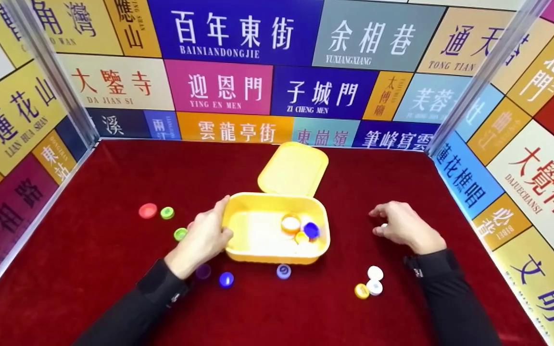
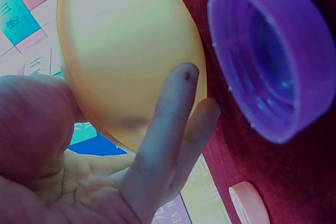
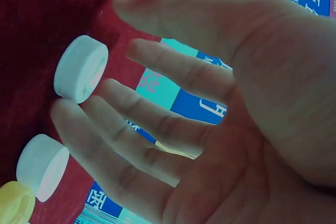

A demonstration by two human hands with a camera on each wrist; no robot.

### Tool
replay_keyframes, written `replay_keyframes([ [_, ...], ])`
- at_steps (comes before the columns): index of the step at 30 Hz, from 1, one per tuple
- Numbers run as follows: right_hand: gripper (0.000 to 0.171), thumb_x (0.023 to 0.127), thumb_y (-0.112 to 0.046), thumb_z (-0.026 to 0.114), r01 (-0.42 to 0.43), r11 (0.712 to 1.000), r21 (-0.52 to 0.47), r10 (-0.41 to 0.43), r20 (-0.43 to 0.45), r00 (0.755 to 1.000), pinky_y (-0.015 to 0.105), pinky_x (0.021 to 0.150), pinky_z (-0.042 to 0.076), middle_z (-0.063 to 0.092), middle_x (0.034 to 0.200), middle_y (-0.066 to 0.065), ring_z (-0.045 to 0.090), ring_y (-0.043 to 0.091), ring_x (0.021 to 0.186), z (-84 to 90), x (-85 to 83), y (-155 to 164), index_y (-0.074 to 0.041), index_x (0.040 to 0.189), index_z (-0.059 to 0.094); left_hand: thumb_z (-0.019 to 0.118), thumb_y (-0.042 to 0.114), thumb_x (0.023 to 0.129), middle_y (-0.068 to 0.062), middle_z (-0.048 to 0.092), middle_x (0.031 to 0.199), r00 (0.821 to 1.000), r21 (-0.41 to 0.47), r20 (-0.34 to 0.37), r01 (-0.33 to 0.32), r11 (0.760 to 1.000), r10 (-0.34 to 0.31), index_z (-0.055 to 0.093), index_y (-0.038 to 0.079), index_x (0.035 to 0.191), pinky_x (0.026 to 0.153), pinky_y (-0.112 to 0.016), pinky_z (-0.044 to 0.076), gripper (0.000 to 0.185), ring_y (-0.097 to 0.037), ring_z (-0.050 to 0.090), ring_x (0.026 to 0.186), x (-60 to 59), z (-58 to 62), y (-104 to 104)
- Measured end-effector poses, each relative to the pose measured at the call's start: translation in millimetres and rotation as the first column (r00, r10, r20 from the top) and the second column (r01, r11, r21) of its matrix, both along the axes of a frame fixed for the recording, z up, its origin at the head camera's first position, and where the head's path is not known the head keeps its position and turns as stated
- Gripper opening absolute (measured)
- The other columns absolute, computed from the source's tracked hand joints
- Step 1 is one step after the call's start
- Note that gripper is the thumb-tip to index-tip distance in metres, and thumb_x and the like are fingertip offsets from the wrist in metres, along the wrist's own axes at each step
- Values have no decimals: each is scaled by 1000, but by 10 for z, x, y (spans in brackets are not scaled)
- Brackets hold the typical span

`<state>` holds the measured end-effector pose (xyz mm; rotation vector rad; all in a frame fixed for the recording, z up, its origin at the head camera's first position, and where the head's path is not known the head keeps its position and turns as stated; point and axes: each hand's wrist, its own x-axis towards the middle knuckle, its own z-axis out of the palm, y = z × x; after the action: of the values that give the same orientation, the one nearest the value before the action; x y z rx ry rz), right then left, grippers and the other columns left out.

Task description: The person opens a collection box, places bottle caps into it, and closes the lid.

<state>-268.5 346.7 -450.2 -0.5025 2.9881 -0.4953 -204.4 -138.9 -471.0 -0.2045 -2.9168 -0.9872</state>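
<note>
A person's left hand steadies an open yellow box at the middle of a red-covered desk, straight fingers pressed flat against its left wall, gripping nothing. The right hand hovers well to the right of the box, fingers spread and released just above a white cap on the cloth. Inside the box lie orange, yellow and blue caps. A purple cap sits beside the left hand; more caps are scattered about.
</note>
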Motion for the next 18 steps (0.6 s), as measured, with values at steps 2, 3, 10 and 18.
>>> replay_keyframes([
  [2,32,94,-4,89,-3,1000,0,3,6,1000,58,99,62,83,121,26,74,39,107,-2,1,5,0,125,87,72,4,103,-29,70,159,1000,-1,-2,3,1000,-3,40,1,180,85,-44,64,83,-36,74,103,0,2,-1],
  [3,29,94,-3,87,-4,1000,-2,4,5,1000,56,97,62,83,119,25,74,38,105,-3,-1,4,0,123,87,71,4,103,-29,70,159,1000,-1,-3,4,1000,-4,40,1,180,85,-44,64,83,-36,74,102,0,3,-2],
  [10,21,90,3,79,-26,1000,-10,26,-33,999,49,88,61,85,102,16,74,30,92,-37,-34,-2,-3,109,89,71,4,102,-29,71,158,1000,-8,-6,6,1000,-6,40,0,180,83,-44,63,84,-36,73,100,-5,-1,-1],
  [18,19,89,5,81,-40,999,-8,39,-87,995,49,86,62,86,99,13,74,29,89,-44,-36,-34,-2,105,89,71,4,101,-29,70,159,1000,-6,-4,0,1000,0,41,1,179,84,-46,63,84,-37,74,107,-1,7,0],
])
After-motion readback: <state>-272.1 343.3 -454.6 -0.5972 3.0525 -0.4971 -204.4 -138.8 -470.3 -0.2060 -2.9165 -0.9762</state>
